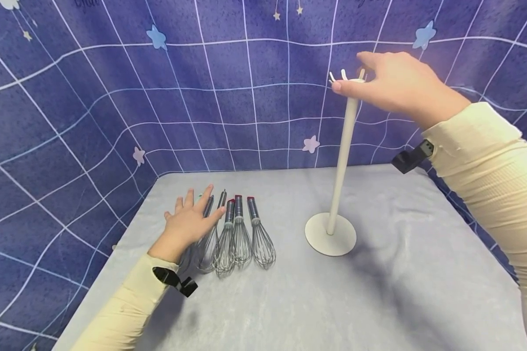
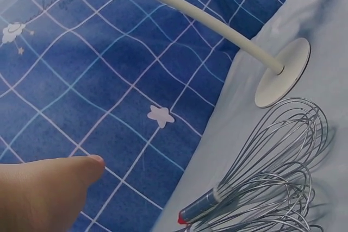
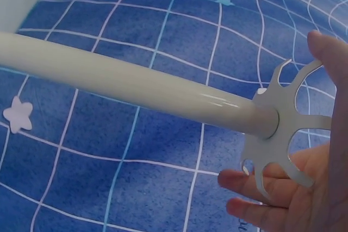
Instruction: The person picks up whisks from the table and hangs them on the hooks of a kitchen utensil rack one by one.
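A cream stand with a round base (image 1: pixel 320 239) and a tall pole (image 1: pixel 342 161) rises from the table, topped by a ring of curved hooks (image 3: pixel 296 121). Around this top is my right hand (image 1: pixel 399 83), thumb on one side and fingers on the other, none visibly curled tight on it. My left hand (image 1: pixel 186 224) spreads its fingers over several metal whisks (image 1: pixel 262 243) at the left, hiding part of them. It grips nothing. The whisks lie side by side, handles pointing away; some handles have red ends. In the left wrist view only the left thumb (image 2: pixel 81 175) shows clearly.
A pale grey cloth (image 1: pixel 263 307) covers the table. Behind and to the left hangs a blue curtain (image 1: pixel 228 107) with white grid lines and stars. The stand's base is to the right of the whisks.
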A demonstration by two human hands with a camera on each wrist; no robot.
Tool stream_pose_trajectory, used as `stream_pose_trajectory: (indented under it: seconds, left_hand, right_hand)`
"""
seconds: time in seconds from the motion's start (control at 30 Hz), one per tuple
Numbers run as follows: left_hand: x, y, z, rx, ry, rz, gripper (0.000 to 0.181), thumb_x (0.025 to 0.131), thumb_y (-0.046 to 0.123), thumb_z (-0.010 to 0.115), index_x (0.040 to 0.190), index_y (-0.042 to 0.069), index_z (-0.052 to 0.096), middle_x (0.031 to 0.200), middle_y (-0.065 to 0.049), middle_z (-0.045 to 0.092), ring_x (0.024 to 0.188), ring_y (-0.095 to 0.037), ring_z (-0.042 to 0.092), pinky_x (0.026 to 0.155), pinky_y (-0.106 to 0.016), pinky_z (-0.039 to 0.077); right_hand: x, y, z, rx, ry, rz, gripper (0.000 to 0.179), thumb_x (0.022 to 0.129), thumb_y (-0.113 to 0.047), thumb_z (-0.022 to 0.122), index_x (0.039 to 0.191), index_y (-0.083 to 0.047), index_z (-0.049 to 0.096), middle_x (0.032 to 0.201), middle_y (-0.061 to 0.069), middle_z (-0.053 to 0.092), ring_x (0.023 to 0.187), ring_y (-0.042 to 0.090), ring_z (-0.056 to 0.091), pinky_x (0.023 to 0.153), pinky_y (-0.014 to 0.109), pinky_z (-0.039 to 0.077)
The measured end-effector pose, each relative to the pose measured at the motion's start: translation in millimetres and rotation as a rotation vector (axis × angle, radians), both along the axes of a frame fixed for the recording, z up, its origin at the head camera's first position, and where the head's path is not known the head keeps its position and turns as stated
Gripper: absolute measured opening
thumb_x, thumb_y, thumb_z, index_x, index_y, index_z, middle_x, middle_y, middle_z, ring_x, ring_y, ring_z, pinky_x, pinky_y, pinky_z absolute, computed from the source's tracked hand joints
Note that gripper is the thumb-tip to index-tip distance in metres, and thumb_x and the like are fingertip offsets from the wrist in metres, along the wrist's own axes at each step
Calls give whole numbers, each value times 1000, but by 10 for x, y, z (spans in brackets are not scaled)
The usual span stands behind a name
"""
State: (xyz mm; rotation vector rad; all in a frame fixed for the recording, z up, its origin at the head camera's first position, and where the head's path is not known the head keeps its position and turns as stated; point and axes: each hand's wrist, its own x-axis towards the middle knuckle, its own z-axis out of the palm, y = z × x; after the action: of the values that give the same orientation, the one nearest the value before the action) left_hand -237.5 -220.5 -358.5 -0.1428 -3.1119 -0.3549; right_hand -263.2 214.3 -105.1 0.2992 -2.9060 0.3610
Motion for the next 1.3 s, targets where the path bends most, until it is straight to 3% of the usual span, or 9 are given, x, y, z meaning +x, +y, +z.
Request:
stream_pose_trajectory:
  seconds: [0.13, 0.3, 0.43, 0.57, 0.67, 0.83, 1.0, 1.13, 1.3]
  left_hand:
    - [21, -18, -6, -1, -5, 0, 89, 92, 83, 20, 163, 34, -1, 164, -32, 1, 144, -63, 1, 100, -87, 4]
    - [23, -40, -24, 7, 6, 5, 87, 94, 80, 24, 163, 33, 0, 164, -32, 5, 144, -62, 5, 101, -86, 7]
    - [-30, -76, -23, 16, 77, 2, 86, 96, 74, 33, 164, 28, 9, 160, -33, 19, 139, -61, 26, 100, -82, 26]
    - [-104, -147, 3, 64, 152, 8, 80, 98, 62, 46, 163, 24, 18, 150, -34, 35, 120, -58, 51, 80, -72, 49]
    - [-162, -218, 9, 100, 168, 27, 77, 99, 53, 50, 163, 22, 20, 144, -33, 41, 106, -55, 59, 70, -66, 53]
    - [-254, -335, -47, 129, 139, 63, 75, 99, 45, 53, 162, 21, 20, 143, -34, 42, 102, -54, 61, 69, -63, 53]
    - [-336, -474, -156, 176, 97, 76, 76, 98, 40, 56, 161, 15, 22, 142, -35, 45, 115, -54, 56, 85, -67, 49]
    - [-407, -595, -229, 238, 21, 71, 81, 97, 40, 59, 162, 13, 18, 139, -34, 50, 122, -50, 54, 96, -66, 45]
    - [-501, -745, -349, 362, -103, 119, 84, 99, 39, 59, 163, 13, 12, 135, -32, 54, 105, -42, 62, 82, -53, 55]
  right_hand:
    - [-8, -7, -14, -20, 12, 36, 108, 90, -75, 47, 163, -10, 2, 145, 21, 53, 135, 46, 44, 103, 67, 36]
    - [-24, 1, -44, -43, 15, 55, 107, 91, -72, 48, 163, -11, -1, 144, 21, 54, 134, 45, 46, 104, 66, 35]
    - [-35, 16, -70, -58, 33, 69, 103, 92, -70, 49, 163, -13, 1, 142, 22, 55, 134, 45, 45, 106, 66, 33]
    - [-29, 32, -83, -79, 60, 88, 99, 93, -66, 50, 164, -15, 4, 139, 23, 57, 134, 45, 45, 109, 65, 31]
    - [-15, 32, -93, -93, 79, 94, 96, 93, -64, 51, 164, -17, 6, 138, 23, 58, 131, 45, 47, 107, 65, 32]
    - [-2, 16, -107, -113, 99, 92, 93, 93, -63, 52, 164, -18, 10, 139, 23, 57, 128, 45, 49, 105, 65, 34]
    - [-15, 3, -118, -125, 98, 87, 92, 93, -62, 52, 164, -20, 11, 141, 23, 56, 130, 46, 48, 106, 66, 32]
    - [-20, 0, -135, -139, 114, 96, 91, 93, -62, 53, 164, -20, 14, 138, 21, 58, 128, 45, 50, 106, 65, 33]
    - [-25, -14, -154, -140, 124, 102, 91, 94, -62, 53, 164, -20, 15, 137, 21, 59, 127, 44, 51, 106, 64, 33]
